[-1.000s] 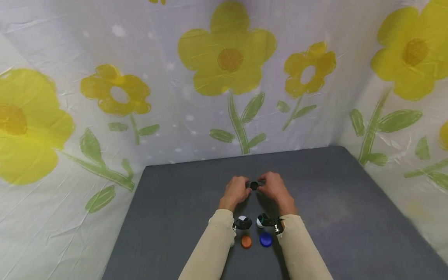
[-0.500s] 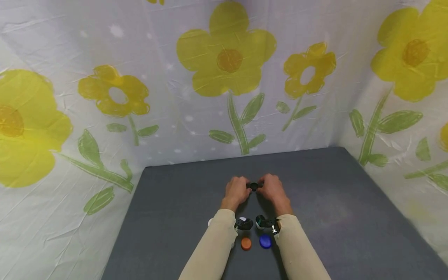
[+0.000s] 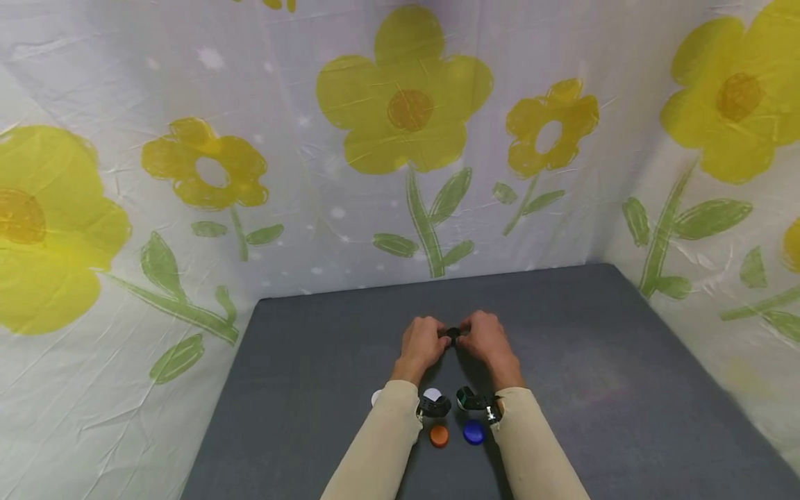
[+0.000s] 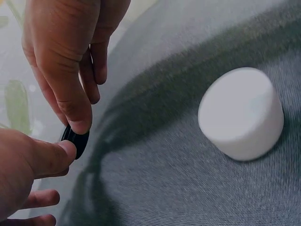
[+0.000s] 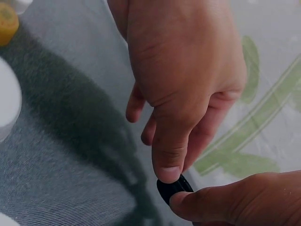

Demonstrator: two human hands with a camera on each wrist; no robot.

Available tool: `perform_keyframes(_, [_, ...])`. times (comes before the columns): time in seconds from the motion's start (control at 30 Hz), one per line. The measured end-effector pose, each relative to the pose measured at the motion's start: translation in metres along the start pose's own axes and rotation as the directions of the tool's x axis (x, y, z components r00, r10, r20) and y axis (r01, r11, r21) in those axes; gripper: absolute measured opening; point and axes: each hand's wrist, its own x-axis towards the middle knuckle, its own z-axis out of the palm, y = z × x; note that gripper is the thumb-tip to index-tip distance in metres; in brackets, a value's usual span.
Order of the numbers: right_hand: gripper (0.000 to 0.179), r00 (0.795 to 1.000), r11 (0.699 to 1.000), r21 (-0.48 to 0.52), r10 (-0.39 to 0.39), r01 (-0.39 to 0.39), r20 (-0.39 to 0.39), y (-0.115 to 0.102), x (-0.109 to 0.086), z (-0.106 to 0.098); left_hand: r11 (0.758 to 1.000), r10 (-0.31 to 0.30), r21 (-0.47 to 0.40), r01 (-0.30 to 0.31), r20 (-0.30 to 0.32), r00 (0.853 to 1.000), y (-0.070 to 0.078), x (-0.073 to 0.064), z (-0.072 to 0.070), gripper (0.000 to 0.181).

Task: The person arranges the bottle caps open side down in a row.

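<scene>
A small black round cap (image 3: 453, 335) is held between both hands over the dark grey table, toward its far side. My left hand (image 3: 421, 345) pinches it from the left and my right hand (image 3: 490, 345) from the right. In the left wrist view the black cap (image 4: 77, 140) stands tilted on edge, a thumb pressed on it from each hand. The right wrist view shows the same two-thumb pinch on the black cap (image 5: 173, 187). Fingertips behind the cap are largely hidden by the thumbs.
Nearer the body lie an orange cap (image 3: 439, 436), a blue cap (image 3: 473, 432) and a white cap (image 3: 432, 394). Another white cap (image 3: 376, 397) is partly hidden by the left sleeve. A yellow cap (image 5: 6, 24) shows in the right wrist view. Flowered sheeting (image 3: 337, 222) surrounds the table.
My right fingers have come in closer to the black cap, so both hands now pinch it. The cap has tipped slightly; the forearms have barely shifted.
</scene>
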Motion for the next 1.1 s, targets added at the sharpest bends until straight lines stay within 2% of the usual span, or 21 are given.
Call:
perform_keyframes(0.13, [0.023,0.999,1.000,0.019,-0.020,0.021,-0.037,-0.006,-0.005,-0.010,0.999,0.017,-0.030,-0.018,-0.036,0.999,0.004,-0.005,-0.011,0.016])
perform_keyframes(0.3, [0.023,0.999,0.999,0.030,-0.037,0.038,-0.030,-0.015,-0.014,-0.025,0.999,0.026,-0.045,-0.029,-0.057,0.998,0.011,-0.012,-0.028,0.016])
perform_keyframes(0.47, [0.023,0.999,0.998,0.039,-0.050,0.050,-0.006,-0.023,-0.027,-0.038,0.999,0.045,-0.028,-0.046,-0.051,0.998,0.015,-0.021,-0.043,0.016])
perform_keyframes(0.77, [0.021,0.989,0.989,0.059,-0.135,0.138,-0.058,-0.031,-0.051,-0.055,0.996,0.067,-0.054,-0.069,-0.035,0.997,0.024,-0.040,-0.067,0.020])
perform_keyframes(1.1, [0.022,0.987,0.981,0.111,-0.154,0.159,-0.053,-0.034,-0.076,-0.063,0.991,0.111,-0.074,-0.112,-0.021,0.994,0.027,-0.065,-0.079,0.020])
